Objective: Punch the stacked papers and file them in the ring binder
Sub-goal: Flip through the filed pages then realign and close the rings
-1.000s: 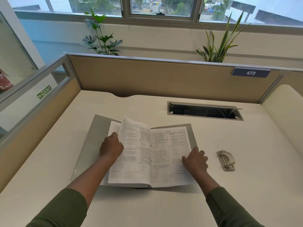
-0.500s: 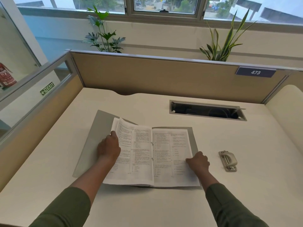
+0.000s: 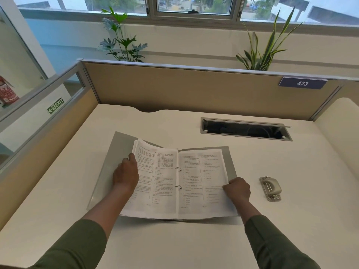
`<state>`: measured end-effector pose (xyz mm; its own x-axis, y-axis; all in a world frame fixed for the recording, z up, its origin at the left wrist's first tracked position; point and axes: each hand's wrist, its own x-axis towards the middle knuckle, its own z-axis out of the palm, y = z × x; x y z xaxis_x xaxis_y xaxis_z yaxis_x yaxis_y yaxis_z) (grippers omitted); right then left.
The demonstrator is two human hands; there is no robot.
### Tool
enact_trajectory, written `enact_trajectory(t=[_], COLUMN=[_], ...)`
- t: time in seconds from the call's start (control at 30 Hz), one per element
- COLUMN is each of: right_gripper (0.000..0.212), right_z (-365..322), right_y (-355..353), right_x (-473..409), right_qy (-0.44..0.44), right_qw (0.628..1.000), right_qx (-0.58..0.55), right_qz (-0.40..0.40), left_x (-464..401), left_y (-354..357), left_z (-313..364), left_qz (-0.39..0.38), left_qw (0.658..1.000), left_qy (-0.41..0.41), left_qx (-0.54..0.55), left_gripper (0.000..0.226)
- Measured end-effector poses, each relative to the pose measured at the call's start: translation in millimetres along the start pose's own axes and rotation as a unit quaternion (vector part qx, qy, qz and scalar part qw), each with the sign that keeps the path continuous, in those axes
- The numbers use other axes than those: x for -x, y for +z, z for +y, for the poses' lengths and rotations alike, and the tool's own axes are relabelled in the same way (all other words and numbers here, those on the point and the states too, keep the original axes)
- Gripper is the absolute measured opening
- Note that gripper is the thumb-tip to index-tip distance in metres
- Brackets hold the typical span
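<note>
A grey ring binder (image 3: 114, 152) lies open on the desk, with printed papers threaded on its two metal rings (image 3: 178, 177). The left stack of papers (image 3: 157, 183) is lifted off the left cover and curves upward. My left hand (image 3: 126, 174) holds that stack at its outer edge, thumb on top. The right stack of papers (image 3: 202, 183) lies flat on the right cover. My right hand (image 3: 237, 190) grips its outer edge with curled fingers. A silver hole punch (image 3: 271, 188) sits on the desk just right of the binder.
A cable tray opening (image 3: 245, 129) is set into the desk at the back right. Tan partition panels (image 3: 194, 90) wall in the desk at the back and left, with two plants behind them. White desk surface (image 3: 174, 245) stretches in front of the binder.
The left stack of pages has come down from nearly upright toward the left cover, exposing the rings. My right hand slid to the right page edge and curled.
</note>
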<state>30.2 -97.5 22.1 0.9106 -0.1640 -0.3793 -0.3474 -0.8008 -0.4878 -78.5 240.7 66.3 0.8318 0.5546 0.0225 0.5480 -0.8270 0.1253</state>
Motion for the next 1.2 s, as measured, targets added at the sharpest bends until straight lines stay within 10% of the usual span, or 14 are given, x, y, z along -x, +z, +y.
enact_trajectory(t=[0.2,0.43,0.63,0.83,1.2], right_gripper=[0.017,0.061,0.053,0.028,0.068], right_z=[-9,-40,-59,-61,-36], right_y=[-7,0,6,14,39], right_x=[10,22,47,59,43], right_qy=[-0.037,-0.13,-0.187,-0.274,-0.342], right_qw=[0.999,0.973,0.932,0.916,0.888], right_qx=[-0.023,-0.156,-0.241,-0.202,0.305], right_qz=[0.003,-0.111,-0.196,-0.211,-0.031], left_x=[0,7,17,16,2], left_y=[5,-4,-14,-24,-19], left_z=[10,65,112,118,42], left_qz=[0.076,-0.07,-0.221,-0.175,-0.092], left_qw=[0.995,0.961,0.9,0.918,0.973], left_qy=[0.033,0.063,0.029,-0.019,-0.062], left_qx=[-0.064,0.26,0.374,0.355,0.2], left_gripper=[0.032,0.024,0.053,0.032,0.037])
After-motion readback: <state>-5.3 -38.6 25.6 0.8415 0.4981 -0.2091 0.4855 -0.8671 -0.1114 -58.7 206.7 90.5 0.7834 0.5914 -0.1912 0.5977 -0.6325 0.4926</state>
